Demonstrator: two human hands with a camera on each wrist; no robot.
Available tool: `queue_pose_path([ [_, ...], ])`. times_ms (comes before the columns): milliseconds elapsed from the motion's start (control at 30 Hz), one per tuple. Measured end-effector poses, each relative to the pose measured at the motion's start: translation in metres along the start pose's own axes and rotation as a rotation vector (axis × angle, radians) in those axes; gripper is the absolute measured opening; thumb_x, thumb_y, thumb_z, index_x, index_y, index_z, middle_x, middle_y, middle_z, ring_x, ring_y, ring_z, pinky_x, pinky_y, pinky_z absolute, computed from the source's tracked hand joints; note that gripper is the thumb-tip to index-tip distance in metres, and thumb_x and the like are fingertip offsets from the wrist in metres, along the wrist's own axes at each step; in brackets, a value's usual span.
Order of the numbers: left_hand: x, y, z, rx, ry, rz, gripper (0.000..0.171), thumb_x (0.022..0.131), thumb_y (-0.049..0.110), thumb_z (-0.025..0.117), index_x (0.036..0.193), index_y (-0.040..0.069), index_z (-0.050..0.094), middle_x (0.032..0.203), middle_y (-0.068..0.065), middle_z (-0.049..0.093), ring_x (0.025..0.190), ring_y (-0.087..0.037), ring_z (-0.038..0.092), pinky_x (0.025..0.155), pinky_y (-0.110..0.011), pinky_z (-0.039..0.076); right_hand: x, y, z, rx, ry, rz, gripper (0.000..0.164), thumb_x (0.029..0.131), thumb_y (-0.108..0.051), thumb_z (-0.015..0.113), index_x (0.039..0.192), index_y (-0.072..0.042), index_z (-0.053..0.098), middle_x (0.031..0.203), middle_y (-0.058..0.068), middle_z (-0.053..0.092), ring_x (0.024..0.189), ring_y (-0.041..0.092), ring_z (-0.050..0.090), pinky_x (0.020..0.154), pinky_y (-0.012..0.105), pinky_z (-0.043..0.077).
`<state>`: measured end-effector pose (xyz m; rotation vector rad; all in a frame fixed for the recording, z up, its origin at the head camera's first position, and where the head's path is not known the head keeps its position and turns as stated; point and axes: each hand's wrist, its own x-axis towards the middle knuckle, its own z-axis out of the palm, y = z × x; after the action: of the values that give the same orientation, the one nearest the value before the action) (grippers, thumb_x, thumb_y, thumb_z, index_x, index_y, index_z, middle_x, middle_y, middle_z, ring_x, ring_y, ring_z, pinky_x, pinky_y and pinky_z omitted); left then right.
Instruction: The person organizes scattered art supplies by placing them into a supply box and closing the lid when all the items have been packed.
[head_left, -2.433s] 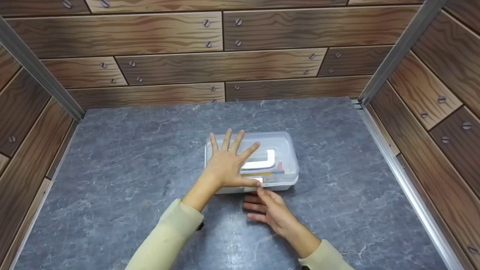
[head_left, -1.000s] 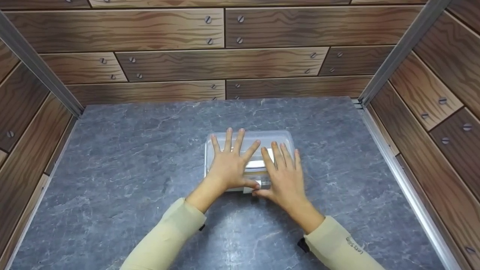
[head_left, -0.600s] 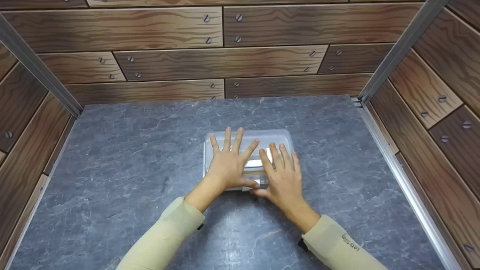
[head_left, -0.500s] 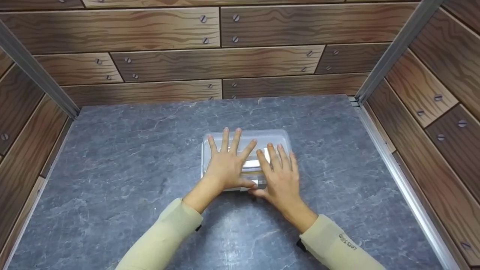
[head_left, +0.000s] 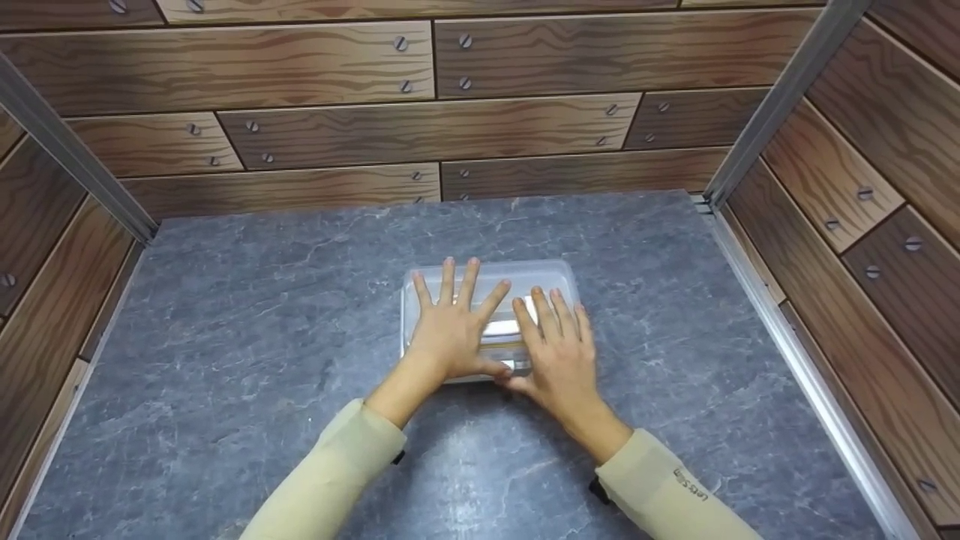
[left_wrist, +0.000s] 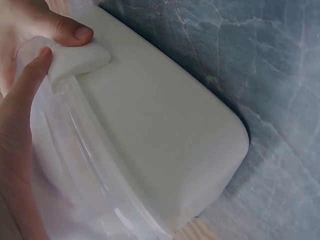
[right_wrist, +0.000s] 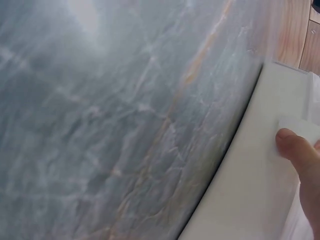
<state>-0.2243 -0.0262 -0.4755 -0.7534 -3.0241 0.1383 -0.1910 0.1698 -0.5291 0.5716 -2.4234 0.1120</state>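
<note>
A storage box with a white base [left_wrist: 165, 115] and a clear lid [head_left: 517, 274] sits on the tabletop in the head view. My left hand [head_left: 448, 334] rests on the left part of the lid, fingers straight and widely spread. On the right part lies my right hand [head_left: 562, 367], its fingers also stretched out. Both thumbs meet at the white latch [left_wrist: 82, 60] in the middle of the front side. The right thumb [right_wrist: 290, 142] presses on the latch's face; the left thumb touches its upper edge. A white handle [head_left: 501, 328] shows between the hands.
The grey marbled tabletop [head_left: 247, 322] surrounds the box. Wood-patterned walls [head_left: 330, 64] enclose it at the back and sides, with metal rails [head_left: 787, 337] at the corners and along the right edge.
My right hand was low in front of the box by the latch; it has moved up and forward onto the lid, fingers stretched. My left hand stays in place.
</note>
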Motion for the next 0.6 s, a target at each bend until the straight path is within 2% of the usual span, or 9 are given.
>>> queue_pose_path([
  [167, 0.002, -0.006, 0.000, -0.049, 0.070, 0.029, 0.120, 0.064, 0.093, 0.055, 0.161, 0.037, 0.011, 0.167, -0.018, 0.003, 0.150, -0.050, 0.004, 0.107, -0.083, 0.004, 0.004, 0.004, -0.002, 0.010, -0.047, 0.012, 0.123, 0.050, -0.074, 0.083, 0.151, -0.016, 0.045, 0.154, 0.016, 0.044, 0.142, 0.040, 0.039, 0.116, 0.062, 0.029],
  [300, -0.009, -0.013, 0.002, -0.124, 0.149, 0.060, 0.104, 0.073, 0.087, 0.056, 0.158, 0.036, 0.026, 0.166, -0.013, 0.017, 0.150, -0.047, 0.012, 0.110, -0.080, 0.010, 0.005, 0.007, -0.002, 0.041, -0.097, 0.005, 0.119, 0.054, -0.073, 0.083, 0.152, -0.019, 0.043, 0.157, 0.013, 0.040, 0.145, 0.038, 0.035, 0.117, 0.062, 0.027],
  [467, -0.040, -0.029, 0.002, -0.206, 0.251, 0.058, 0.089, 0.079, 0.083, 0.052, 0.153, 0.034, 0.040, 0.161, -0.009, 0.034, 0.149, -0.044, 0.023, 0.113, -0.075, 0.015, 0.002, 0.012, -0.009, 0.142, -0.151, -0.009, 0.106, 0.068, -0.078, 0.071, 0.153, -0.021, 0.042, 0.158, 0.014, 0.039, 0.146, 0.039, 0.032, 0.118, 0.063, 0.024],
  [600, -0.076, -0.050, -0.010, -0.248, 0.306, -0.001, 0.089, 0.080, 0.080, 0.057, 0.153, 0.031, 0.041, 0.160, -0.010, 0.035, 0.149, -0.044, 0.022, 0.115, -0.073, 0.011, 0.003, 0.027, -0.034, 0.268, -0.230, -0.006, 0.105, 0.072, -0.081, 0.065, 0.155, -0.024, 0.038, 0.162, 0.014, 0.030, 0.149, 0.042, 0.023, 0.120, 0.064, 0.015],
])
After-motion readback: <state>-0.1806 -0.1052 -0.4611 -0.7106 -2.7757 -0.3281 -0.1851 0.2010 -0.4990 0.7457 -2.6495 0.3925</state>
